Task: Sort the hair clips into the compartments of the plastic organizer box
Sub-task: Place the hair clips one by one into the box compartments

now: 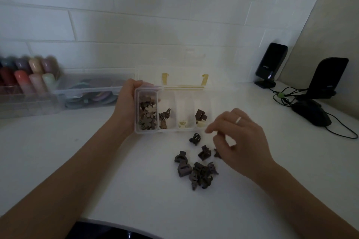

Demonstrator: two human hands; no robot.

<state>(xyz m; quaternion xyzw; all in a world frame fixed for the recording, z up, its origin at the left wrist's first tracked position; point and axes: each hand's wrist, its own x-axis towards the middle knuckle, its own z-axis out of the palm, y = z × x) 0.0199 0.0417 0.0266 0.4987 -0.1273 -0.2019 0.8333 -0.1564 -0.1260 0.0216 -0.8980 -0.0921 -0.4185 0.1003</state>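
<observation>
Our left hand [126, 101] grips the organizer box [172, 110]; our right hand [239, 137], fingers loosely curled, holds nothing. The claw clips [196, 170] at centre frame look light, stiff; pinch their tabs.

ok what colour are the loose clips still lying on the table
Dark brown; the loose clips show best in the head view.

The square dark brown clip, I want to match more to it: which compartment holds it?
The square dark brown clip sits in the organizer box's rightmost compartment, above a cream clip.
</observation>
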